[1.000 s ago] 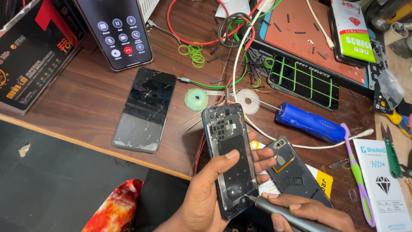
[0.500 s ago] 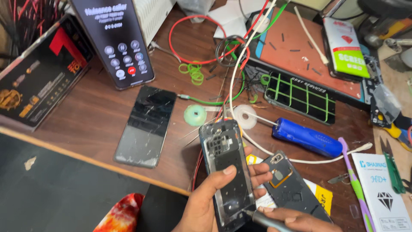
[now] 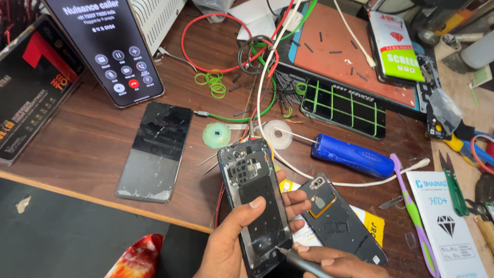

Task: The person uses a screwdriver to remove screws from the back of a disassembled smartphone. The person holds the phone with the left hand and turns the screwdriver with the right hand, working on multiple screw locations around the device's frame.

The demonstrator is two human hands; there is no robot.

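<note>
Phone frame (image 3: 256, 198), opened and backless, sits gripped in my left hand (image 3: 231, 237) over the desk's (image 3: 92, 149) near edge, tilted more upright than before, while my right hand (image 3: 329, 263) pinches what looks like a screwdriver (image 3: 301, 261) at its lower corner.

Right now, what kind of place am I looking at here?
Most likely a phone repair bench. The left hand holds an opened phone frame while the right hand puts a small screwdriver to it. A cracked phone, a loose back cover and tangled wires lie on the wooden table.
</note>
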